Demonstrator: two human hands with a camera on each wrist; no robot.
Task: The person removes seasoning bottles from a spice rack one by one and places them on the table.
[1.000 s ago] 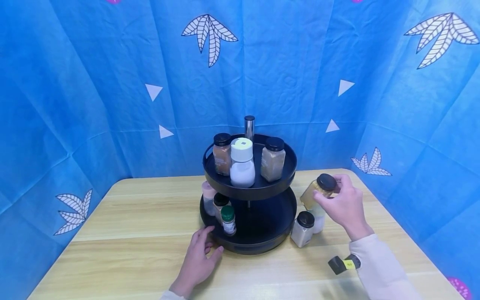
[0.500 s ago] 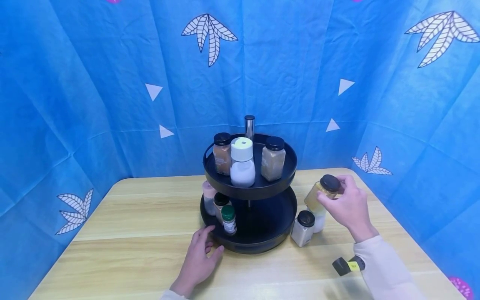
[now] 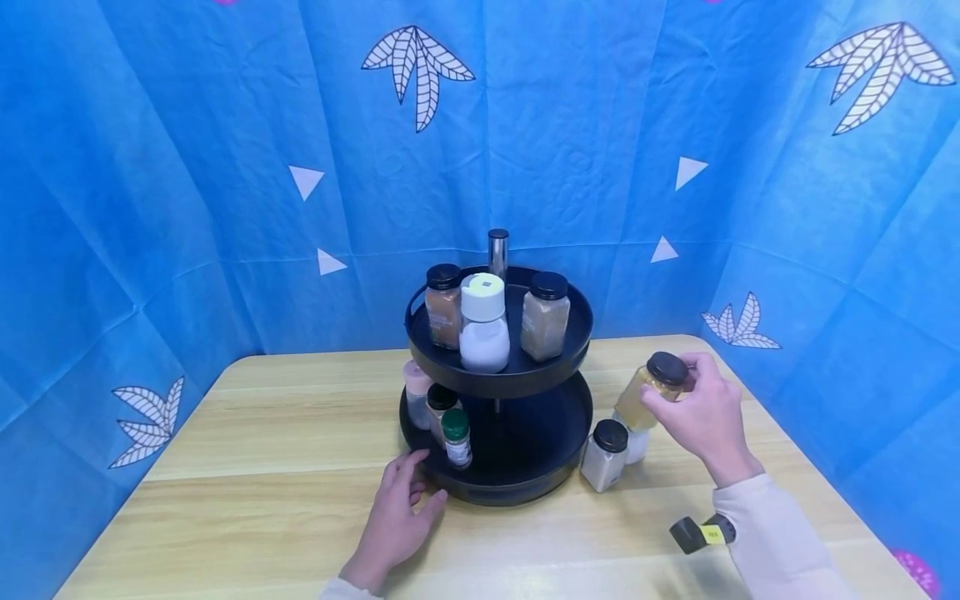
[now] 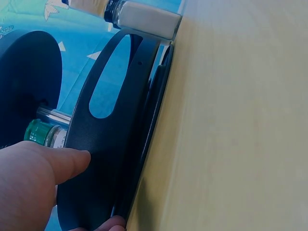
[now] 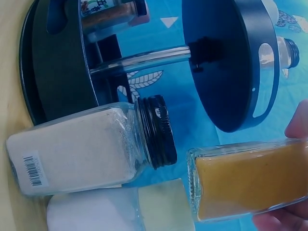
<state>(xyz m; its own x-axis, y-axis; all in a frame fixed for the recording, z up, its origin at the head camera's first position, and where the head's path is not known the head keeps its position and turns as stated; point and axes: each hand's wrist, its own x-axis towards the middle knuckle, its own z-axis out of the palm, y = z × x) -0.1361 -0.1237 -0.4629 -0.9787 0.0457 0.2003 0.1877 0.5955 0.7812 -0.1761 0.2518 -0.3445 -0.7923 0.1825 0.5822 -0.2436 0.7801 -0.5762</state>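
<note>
My right hand (image 3: 705, 412) pinches a square glass spice jar (image 3: 643, 400) of yellow powder by its sides near the black lid. Tilted, it overlaps a white bottle (image 3: 637, 444) behind a jar of pale powder (image 3: 603, 463) on the table. In the right wrist view, the yellow jar (image 5: 250, 180) has its base beside the bottle's pale cap (image 5: 166, 204). My left hand (image 3: 397, 517) rests against the left front rim of a black two-tier turntable's lower tray (image 3: 517, 492). The left wrist view shows its thumb (image 4: 72, 163) across the tray's outer wall.
The turntable's upper tray (image 3: 502, 385) bears an orange-brown spice jar (image 3: 444, 317), a white-capped bottle (image 3: 483, 333) and a beige spice jar (image 3: 545, 325). Below stand a pink-capped bottle (image 3: 417, 400), a black-lidded jar (image 3: 438, 417) and a green-capped jar (image 3: 457, 442). Blue curtains surround the wooden table (image 3: 262, 500).
My right hand has shifted right and slightly down, carrying the yellow spice jar with it. The left hand and the turntable have stayed put.
</note>
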